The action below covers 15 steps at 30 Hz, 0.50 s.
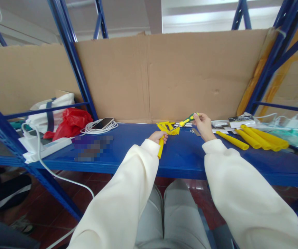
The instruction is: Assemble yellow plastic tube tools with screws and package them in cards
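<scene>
1. The right hand [204,126] grasps a screwdriver [187,120] by the end of its yellow-and-green handle, the shaft slanting down toward the left hand.
2. The left hand [158,137] is closed around a yellow tubular piece [160,149], which sticks out below the fist toward the near edge of the blue shelf [136,148].
3. Just beyond the left fist lie flat yellow pieces [174,131]; whether they join the held piece, or the screwdriver's tip touches them, I cannot tell.
4. Between the two grips, nearer the right one, small metal parts [192,131] lie on the shelf.
5. To the right of the right hand, several yellow tubes [254,137] lie side by side at a slant, with a black-and-white box [241,121] behind them.
6. Well to the left of the left grip, a phone [103,123] rests on a coiled white cable [90,129]; farther left are a red bag [72,121] and a white power strip [55,148].
7. Beyond both hands stands a cardboard panel [190,76].
</scene>
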Each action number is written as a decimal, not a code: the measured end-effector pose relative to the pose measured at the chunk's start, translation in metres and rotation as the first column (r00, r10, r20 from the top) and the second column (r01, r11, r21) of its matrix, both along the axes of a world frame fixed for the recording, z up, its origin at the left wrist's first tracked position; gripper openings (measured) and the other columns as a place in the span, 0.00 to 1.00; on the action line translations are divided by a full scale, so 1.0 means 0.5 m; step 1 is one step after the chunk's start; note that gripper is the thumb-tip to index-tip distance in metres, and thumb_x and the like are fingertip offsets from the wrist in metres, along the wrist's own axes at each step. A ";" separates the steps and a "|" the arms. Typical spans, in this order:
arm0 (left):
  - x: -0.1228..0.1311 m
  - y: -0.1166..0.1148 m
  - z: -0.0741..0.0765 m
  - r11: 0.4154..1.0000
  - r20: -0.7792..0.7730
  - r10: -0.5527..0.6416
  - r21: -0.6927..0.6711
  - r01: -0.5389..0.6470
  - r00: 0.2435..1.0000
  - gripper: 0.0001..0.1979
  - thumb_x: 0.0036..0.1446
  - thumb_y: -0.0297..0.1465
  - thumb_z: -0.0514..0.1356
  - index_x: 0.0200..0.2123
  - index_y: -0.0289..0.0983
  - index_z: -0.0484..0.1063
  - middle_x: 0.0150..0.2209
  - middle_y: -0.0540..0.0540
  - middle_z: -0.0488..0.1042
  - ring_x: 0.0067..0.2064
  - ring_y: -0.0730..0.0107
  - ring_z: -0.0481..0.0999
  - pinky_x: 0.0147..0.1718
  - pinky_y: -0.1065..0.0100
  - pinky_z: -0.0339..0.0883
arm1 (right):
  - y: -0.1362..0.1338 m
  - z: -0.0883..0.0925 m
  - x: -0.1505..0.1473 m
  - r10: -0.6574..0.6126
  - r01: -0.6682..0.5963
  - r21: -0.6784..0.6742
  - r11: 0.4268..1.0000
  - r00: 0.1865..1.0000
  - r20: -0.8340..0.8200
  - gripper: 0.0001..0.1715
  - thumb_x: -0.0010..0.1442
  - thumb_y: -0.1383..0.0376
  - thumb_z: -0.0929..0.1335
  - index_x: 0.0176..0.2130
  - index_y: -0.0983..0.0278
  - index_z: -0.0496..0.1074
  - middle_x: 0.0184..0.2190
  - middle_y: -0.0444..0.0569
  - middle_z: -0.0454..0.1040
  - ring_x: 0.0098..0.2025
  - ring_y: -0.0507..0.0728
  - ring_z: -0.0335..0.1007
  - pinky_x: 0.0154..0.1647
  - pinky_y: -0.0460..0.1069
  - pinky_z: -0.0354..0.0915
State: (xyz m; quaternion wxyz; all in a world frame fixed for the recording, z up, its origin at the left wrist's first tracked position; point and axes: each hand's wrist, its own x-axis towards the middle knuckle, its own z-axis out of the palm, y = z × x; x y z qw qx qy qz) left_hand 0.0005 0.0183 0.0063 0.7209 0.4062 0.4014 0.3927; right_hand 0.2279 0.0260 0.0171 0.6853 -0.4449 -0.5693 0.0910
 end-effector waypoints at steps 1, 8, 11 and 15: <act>0.001 -0.002 0.002 1.000 -0.016 0.009 -0.006 -0.009 1.000 0.11 0.52 0.22 0.64 0.33 0.38 0.63 0.18 0.57 0.58 0.17 0.80 0.53 0.15 0.76 0.45 | 0.001 0.000 0.000 0.003 -0.003 -0.001 1.000 1.000 0.009 0.27 0.57 0.41 0.70 0.38 0.61 0.70 0.31 0.48 0.75 0.38 0.58 0.74 0.42 0.53 0.72; 0.003 -0.022 0.024 0.998 -0.113 0.054 -0.035 -0.058 0.992 0.09 0.56 0.18 0.56 0.32 0.38 0.63 0.18 0.57 0.58 0.15 0.80 0.53 0.15 0.78 0.46 | 0.000 0.000 -0.002 0.056 -0.056 -0.010 0.998 0.998 -0.020 0.28 0.55 0.40 0.70 0.37 0.61 0.70 0.30 0.48 0.74 0.37 0.59 0.74 0.43 0.55 0.72; 0.001 -0.033 0.034 0.998 -0.137 0.057 -0.030 -0.062 0.989 0.10 0.59 0.17 0.52 0.32 0.38 0.61 0.18 0.58 0.57 0.15 0.81 0.53 0.15 0.79 0.45 | -0.004 0.002 -0.005 0.070 -0.071 -0.009 0.997 0.996 -0.053 0.28 0.54 0.40 0.71 0.36 0.61 0.69 0.30 0.48 0.73 0.37 0.59 0.74 0.43 0.55 0.72; -0.001 -0.045 0.043 0.999 -0.153 0.037 -0.032 -0.042 0.987 0.10 0.60 0.17 0.53 0.32 0.38 0.61 0.18 0.59 0.56 0.15 0.82 0.52 0.15 0.80 0.46 | -0.005 0.003 -0.006 0.061 -0.062 -0.016 0.998 0.997 -0.057 0.27 0.54 0.41 0.71 0.37 0.60 0.69 0.30 0.47 0.73 0.37 0.58 0.73 0.43 0.55 0.72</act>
